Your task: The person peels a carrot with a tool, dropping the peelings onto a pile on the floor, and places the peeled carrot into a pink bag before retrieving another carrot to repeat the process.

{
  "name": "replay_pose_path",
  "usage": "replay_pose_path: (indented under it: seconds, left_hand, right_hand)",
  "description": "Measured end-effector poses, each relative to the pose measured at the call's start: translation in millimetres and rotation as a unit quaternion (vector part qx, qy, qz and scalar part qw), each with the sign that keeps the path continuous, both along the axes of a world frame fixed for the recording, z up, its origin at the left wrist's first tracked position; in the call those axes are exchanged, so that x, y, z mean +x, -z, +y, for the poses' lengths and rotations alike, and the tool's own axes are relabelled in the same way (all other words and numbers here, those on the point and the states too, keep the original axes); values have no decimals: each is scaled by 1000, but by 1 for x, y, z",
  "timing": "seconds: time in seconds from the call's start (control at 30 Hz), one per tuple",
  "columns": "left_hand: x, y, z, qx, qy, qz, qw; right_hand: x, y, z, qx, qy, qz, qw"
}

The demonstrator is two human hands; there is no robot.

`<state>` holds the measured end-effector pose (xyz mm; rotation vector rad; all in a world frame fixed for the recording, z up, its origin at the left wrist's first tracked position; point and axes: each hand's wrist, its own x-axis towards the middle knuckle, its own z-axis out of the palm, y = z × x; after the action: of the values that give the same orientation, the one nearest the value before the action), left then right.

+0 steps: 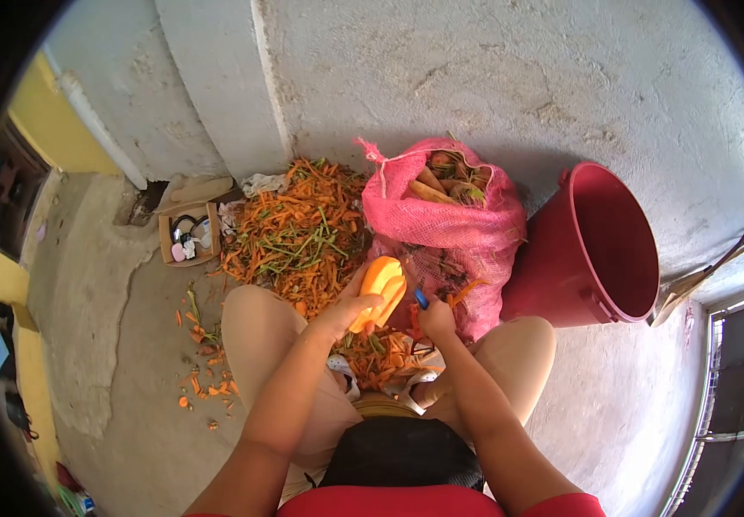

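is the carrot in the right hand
No, the left hand grips the carrot, while the right hand holds a blue-handled peeler.

1. The right hand (437,320) covers most of a blue tool (421,298); its blade is unseen.
2. The left hand (346,314) hides the lower end of the carrot (381,284).
3. Items in the cardboard box (166,239) are too small to tell.
4. The frame edge cuts off a wooden handle (717,263).
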<state>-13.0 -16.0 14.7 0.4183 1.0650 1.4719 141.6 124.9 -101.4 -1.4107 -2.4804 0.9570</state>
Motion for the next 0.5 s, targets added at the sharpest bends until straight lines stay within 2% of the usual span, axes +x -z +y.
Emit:
replay_pose_path:
  seconds: [0.03,0.23,0.33,0.43,0.5]
  left_hand:
    - [1,0,0,11,-26,39,999]
    - [-3,-18,-8,6,-4,27,1000]
    - [-5,-18,-10,0,-4,69,998]
    - [-14,-6,-8,15,-74,98,992]
    - [-24,-4,-4,-70,-141,202,967]
  right_hand:
    - [1,-1,-1,4,-4,25,1000]
    - [7,8,0,-7,-7,-15,1000]
    - [9,3,-2,-21,-11,-16,1000]
    - [10,-2,-3,-22,-16,-11,1000]
    - [10,0,-3,-15,-19,-15,1000]
